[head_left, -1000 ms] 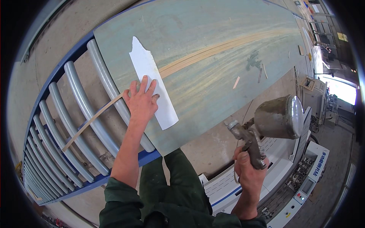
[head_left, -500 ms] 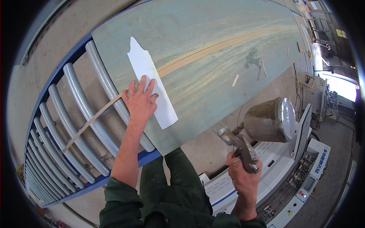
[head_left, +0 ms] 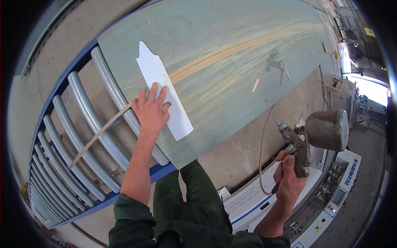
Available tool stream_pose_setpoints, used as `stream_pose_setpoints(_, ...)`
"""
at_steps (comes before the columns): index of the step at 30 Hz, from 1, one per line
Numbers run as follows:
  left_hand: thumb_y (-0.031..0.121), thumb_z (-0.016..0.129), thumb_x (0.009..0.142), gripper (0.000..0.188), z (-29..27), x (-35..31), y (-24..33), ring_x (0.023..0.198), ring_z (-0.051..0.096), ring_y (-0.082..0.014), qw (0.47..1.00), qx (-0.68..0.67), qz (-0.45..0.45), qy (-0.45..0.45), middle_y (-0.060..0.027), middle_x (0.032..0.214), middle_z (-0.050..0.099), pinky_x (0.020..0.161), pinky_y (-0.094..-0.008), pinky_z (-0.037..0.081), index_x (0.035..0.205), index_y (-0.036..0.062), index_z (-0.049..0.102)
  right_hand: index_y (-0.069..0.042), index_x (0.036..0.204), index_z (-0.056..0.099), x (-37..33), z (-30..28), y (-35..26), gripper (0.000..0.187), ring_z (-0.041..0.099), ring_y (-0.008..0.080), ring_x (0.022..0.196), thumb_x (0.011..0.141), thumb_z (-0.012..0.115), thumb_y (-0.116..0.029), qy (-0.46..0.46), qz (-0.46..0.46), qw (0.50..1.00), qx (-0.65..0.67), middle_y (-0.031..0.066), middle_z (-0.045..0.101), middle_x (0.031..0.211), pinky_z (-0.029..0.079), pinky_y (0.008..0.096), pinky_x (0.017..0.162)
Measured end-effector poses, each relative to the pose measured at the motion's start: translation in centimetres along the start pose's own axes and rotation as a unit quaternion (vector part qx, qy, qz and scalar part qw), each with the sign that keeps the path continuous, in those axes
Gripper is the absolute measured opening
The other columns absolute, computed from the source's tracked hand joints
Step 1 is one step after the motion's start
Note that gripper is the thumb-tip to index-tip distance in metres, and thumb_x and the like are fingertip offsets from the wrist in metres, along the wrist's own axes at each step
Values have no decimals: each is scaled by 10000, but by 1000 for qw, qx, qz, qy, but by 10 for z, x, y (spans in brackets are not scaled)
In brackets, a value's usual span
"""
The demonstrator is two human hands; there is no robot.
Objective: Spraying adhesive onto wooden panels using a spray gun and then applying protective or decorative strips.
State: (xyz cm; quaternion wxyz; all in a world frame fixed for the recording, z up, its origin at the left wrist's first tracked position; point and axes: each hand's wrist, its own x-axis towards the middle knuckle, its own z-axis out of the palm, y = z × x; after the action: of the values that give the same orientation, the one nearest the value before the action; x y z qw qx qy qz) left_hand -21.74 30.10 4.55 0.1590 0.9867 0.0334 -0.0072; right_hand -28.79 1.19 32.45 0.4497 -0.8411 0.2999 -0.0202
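My left hand (head_left: 151,109) lies with fingers spread on a white sheet (head_left: 165,95) with a ragged far end, pressing it to a greenish board (head_left: 231,95). Thin wood strips (head_left: 231,53) lie side by side lengthwise on the board, their near part covered by the sheet. From beside that hand one strip (head_left: 99,134) reaches out leftward over the rollers; its link to the others is hidden. Off the board's right edge, my right hand (head_left: 289,180) grips a spray gun (head_left: 301,149) by its handle. A metal cup (head_left: 328,130) sits on the gun, and a thin hose (head_left: 261,161) hangs below.
A roller conveyor (head_left: 84,99) with a blue frame extends to the left. Small wood scraps (head_left: 256,85) and a dark stain are on the board. At the lower right stand a white machine (head_left: 248,208) and a control panel (head_left: 337,200) with buttons and a screen.
My right hand has moved the spray gun to the right, farther from the board, and the hose has come into view. My left hand and the white sheet have hardly moved.
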Motion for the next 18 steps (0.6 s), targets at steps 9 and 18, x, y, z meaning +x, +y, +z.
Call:
stream_pose_setpoints(9, 290, 777, 836, 518, -4, 1, 2, 1363, 431, -310, 1000, -1, -3, -2, -9, 1543, 522, 1108, -524, 293, 1346, 236, 705, 11, 932, 646, -26, 8, 4, 488, 437, 41, 467, 955, 766, -461, -110, 14, 993, 47, 18, 582, 676, 286, 224, 424)
stream_pose_setpoints(18, 284, 783, 827, 526, -2, 1, 4, 1357, 433, -307, 1000, -1, -2, 5, -6, 1537, 522, 1103, -525, 297, 1345, 232, 708, 51, 1416, 570, -33, 7, 0, 538, 531, 61, 772, 959, 781, -137, -254, 71, 961, 78, -12, 638, 888, 445, 210, 701)
